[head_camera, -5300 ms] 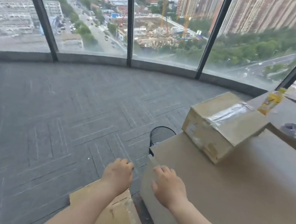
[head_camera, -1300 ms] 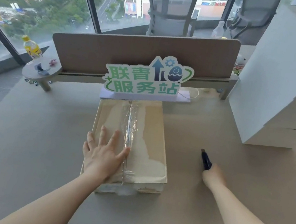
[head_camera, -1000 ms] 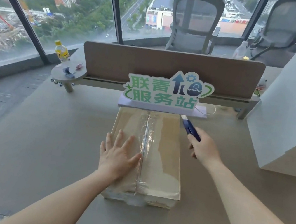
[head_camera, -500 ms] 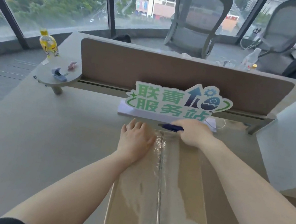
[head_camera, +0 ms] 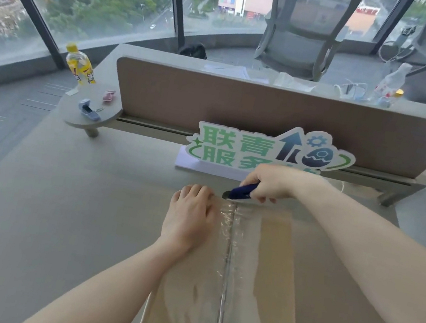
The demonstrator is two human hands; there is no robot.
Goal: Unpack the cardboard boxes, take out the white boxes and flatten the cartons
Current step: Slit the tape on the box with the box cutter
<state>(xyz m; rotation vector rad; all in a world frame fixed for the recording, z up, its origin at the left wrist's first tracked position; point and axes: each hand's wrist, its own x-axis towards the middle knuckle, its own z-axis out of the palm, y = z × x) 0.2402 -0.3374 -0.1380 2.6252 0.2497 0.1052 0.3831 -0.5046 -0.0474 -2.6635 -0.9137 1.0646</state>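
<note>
Floor-to-ceiling windows over a city street frame a grey worktop (head_camera: 57, 220) where a sealed cardboard box (head_camera: 265, 281) lies lengthwise, its clear-taped centre seam (head_camera: 228, 261) running from the near edge straight toward the far divider panel (head_camera: 269, 114). At the box's far end, the right hand (head_camera: 272, 183) grips a blue utility knife (head_camera: 242, 192), fingers curled round the handle, blade tip just at the head of the seam. The left hand (head_camera: 189, 216) lies flat with straight fingers on the box top, just left of the tape, pinning it. A cut would likely travel down the seam toward the person. A green-lettered sign (head_camera: 263, 152) stands just beyond the box; a yellow bottle (head_camera: 80, 65) sits at the far left corner.
</note>
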